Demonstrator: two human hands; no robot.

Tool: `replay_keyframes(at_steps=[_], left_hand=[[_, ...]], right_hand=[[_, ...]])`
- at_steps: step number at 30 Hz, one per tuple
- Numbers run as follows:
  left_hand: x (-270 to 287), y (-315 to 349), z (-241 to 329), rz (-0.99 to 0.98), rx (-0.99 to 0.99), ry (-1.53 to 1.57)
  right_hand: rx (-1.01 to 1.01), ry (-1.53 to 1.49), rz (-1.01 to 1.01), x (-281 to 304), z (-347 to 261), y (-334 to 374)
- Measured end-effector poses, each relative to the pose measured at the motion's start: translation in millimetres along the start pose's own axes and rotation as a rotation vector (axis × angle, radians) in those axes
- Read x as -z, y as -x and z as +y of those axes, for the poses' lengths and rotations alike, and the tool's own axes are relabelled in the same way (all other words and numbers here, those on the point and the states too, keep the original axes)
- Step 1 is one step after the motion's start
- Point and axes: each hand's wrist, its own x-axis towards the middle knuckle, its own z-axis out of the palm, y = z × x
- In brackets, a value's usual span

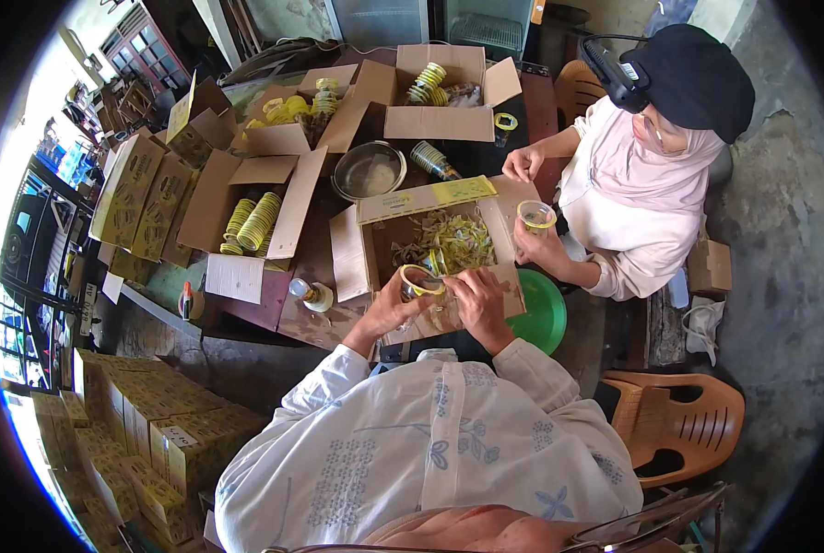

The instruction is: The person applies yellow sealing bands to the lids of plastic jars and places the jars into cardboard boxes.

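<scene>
My left hand (pixel 390 308) is wrapped round a clear plastic cup (pixel 419 282) with a yellow rim, tilted over the near side of an open cardboard box (pixel 425 199). At the cup's right edge, my right hand (pixel 479 302) has its fingers pinched together; what they hold, if anything, is too small to make out. Yellow torn strips (pixel 467 240) lie heaped in the box just beyond both hands. Near the fingers, some more yellow-rimmed pieces (pixel 438 263) stand among the strips.
Past the box sit a metal bowl (pixel 370 171) and stacked cups (pixel 433 160). Open cartons (pixel 274 214) with yellow-rimmed stacks fill the left and back. A bottle (pixel 312 295) stands left, a green basin (pixel 539 313) right. A co-worker (pixel 633 194) holds another cup (pixel 536 216).
</scene>
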Motion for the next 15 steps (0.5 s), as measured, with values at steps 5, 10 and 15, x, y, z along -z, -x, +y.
replay_keyframes(at_steps=[5,10,15], left_hand=[[-6.9,0.5,8.2,0.030,0.117,0.041],[10.1,-7.3,11.2,-0.080,0.136,0.038],[27.9,-7.1,-4.9,-0.164,0.238,0.220]], right_hand=[[0.008,0.059,0.027,2.6,-5.1,2.6],[0.023,0.047,0.057,-5.3,-1.8,-3.7],[0.015,0.037,0.079,-10.5,-6.3,-5.4]])
